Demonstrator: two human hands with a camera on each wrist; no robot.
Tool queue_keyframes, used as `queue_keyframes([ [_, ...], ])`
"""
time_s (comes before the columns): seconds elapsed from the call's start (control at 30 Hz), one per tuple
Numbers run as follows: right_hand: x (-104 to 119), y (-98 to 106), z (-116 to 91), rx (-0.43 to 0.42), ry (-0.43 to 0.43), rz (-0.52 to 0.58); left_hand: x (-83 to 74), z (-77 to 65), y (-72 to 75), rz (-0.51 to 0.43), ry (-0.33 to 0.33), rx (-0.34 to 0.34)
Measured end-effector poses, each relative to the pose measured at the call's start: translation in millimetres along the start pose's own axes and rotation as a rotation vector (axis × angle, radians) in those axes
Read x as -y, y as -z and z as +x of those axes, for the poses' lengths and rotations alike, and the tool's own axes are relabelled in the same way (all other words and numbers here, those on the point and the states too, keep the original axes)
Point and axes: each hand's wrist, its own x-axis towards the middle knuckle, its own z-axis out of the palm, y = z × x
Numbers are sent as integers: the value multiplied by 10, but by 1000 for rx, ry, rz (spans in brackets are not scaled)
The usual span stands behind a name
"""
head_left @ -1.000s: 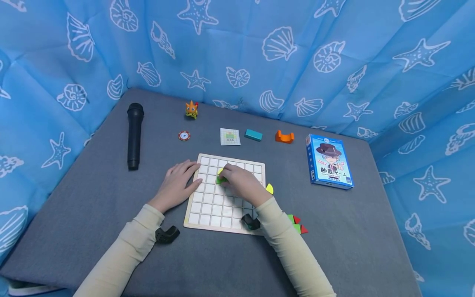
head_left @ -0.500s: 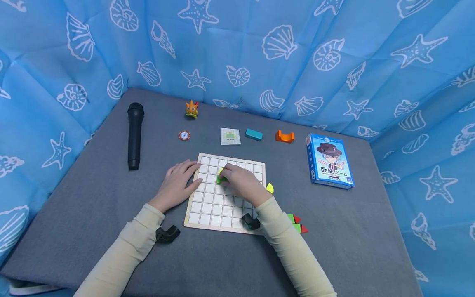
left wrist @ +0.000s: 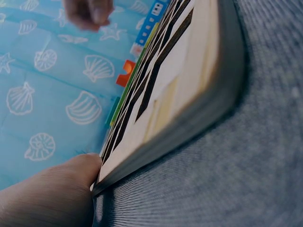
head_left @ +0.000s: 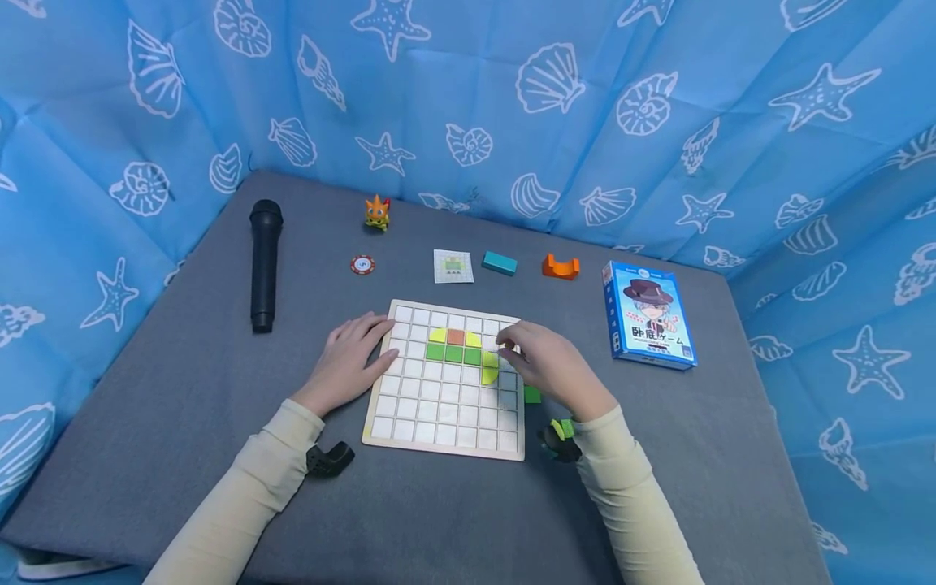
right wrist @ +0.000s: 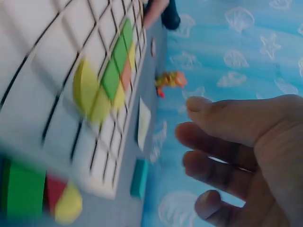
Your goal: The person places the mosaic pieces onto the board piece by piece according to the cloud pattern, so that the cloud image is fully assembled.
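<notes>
My left hand rests at the left edge of the white gridded board; its thumb touches the rim in the left wrist view. Above the board's right side hovers my right hand, fingers loosely bent and apart, with nothing between them in the right wrist view. On the grid lies a row of green squares. Beyond the row, an orange-brown square sits between two yellow rounded pieces. More yellow rounded pieces lie at the row's right end, near my right fingertips.
Loose green pieces lie beside the board's right edge. Behind stand a pattern card, a teal block, an orange block and a blue game box. A microphone, poker chip and small figure are at left.
My right hand has let go of the green piece and moved right, uncovering the coloured pieces on the grid. My left hand has stayed at the board's edge.
</notes>
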Motion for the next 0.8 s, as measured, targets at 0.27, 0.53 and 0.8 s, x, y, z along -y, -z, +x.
queue_keyframes([
  [0.27, -341, 183, -619, 104, -142, 115, 20, 11, -22, 9, -12, -9],
  [0.53, -442, 109, -1069, 267, -245, 151, 1, 1, 7, 0, 1, -1],
  [0.8, -450, -1, -1191, 386, -368, 113, 0, 4, 4, -2, 6, 6],
])
